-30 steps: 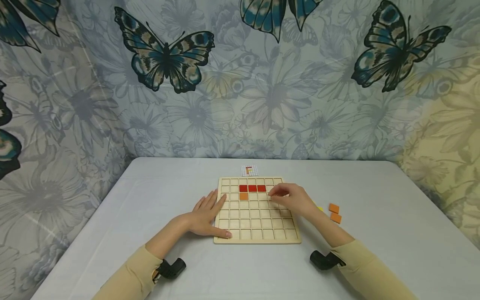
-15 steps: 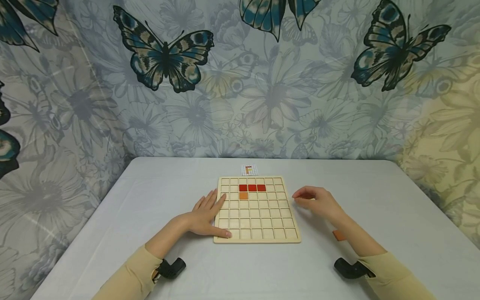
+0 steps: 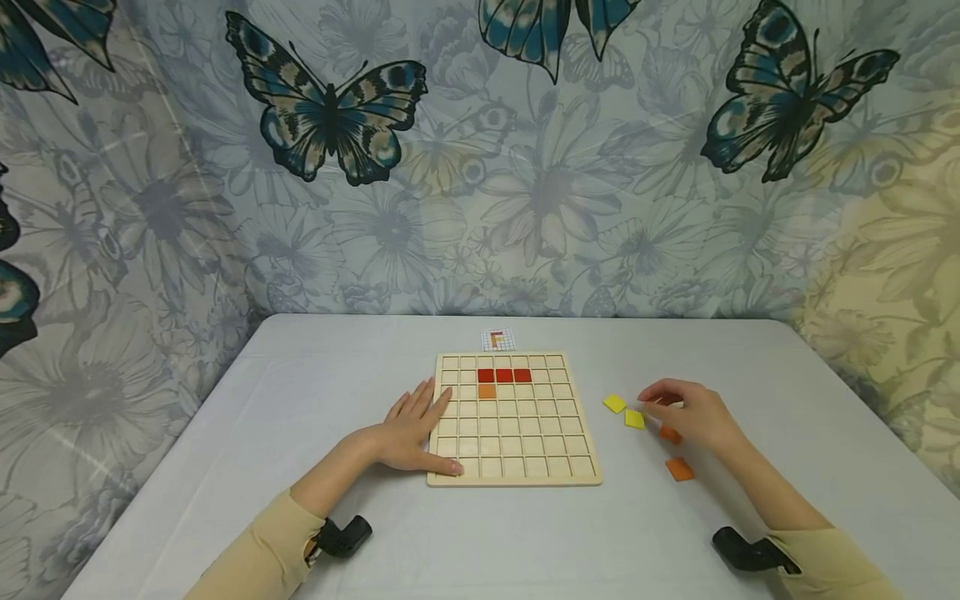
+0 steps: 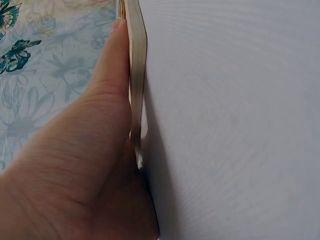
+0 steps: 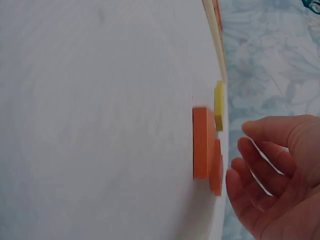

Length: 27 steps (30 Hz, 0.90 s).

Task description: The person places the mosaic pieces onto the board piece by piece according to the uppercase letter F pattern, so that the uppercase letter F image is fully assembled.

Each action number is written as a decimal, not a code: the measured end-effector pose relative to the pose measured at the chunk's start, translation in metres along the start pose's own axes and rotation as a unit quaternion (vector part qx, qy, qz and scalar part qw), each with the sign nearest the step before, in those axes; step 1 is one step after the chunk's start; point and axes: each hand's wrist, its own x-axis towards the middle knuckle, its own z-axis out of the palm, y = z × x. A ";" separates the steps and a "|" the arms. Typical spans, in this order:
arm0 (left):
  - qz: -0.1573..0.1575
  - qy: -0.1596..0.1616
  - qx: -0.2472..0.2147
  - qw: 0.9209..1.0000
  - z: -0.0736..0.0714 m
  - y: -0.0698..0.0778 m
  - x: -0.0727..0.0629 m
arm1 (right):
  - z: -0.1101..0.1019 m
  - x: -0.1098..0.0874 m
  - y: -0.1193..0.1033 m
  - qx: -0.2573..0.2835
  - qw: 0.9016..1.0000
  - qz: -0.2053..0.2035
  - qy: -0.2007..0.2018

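A pale wooden grid board (image 3: 517, 447) lies mid-table. Three red square tiles (image 3: 504, 376) sit side by side in its upper part, with an orange square tile (image 3: 487, 392) directly below the leftmost. My left hand (image 3: 408, 433) rests at the board's left edge, fingers spread straight and thumb on its lower left corner. To the right of the board hovers my right hand (image 3: 693, 412), fingers loosely bent, nothing between thumb and fingertips in the right wrist view. Just left of it lie two yellow tiles (image 3: 634, 419). Orange tiles (image 3: 679, 469) are below it, one partly covered by the hand.
Behind the board lies a small card (image 3: 498, 339) printed with a coloured grid pattern. A white cloth (image 3: 337, 358) covers the table. Black wrist cameras (image 3: 345, 537) are strapped at both sleeves. A butterfly-patterned backdrop (image 3: 540, 208) rises behind the table's far edge.
My right hand has moved right, from the board's right side out over the loose tiles. The yellow tiles have come into view from behind the hand and arm. My left hand stays put.
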 end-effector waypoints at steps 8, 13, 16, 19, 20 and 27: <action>0.009 -0.003 -0.010 1.000 -0.007 0.007 -0.006 | -0.009 -0.001 0.014 -0.022 1.000 -0.007 -0.020; 0.003 -0.013 -0.014 1.000 -0.014 0.015 -0.009 | -0.009 0.000 0.016 -0.022 0.999 -0.006 -0.032; -0.002 -0.016 -0.007 1.000 -0.015 0.016 -0.010 | -0.006 0.002 0.014 -0.022 0.999 -0.008 -0.030; -0.003 -0.014 -0.003 1.000 -0.016 0.018 -0.010 | -0.003 0.005 0.012 -0.023 0.999 -0.007 -0.027; -0.003 -0.014 -0.002 1.000 -0.016 0.018 -0.010 | -0.002 0.005 0.011 -0.022 0.999 -0.006 -0.027; -0.006 -0.012 -0.004 1.000 -0.015 0.017 -0.009 | -0.001 0.006 0.008 -0.023 0.999 -0.002 -0.026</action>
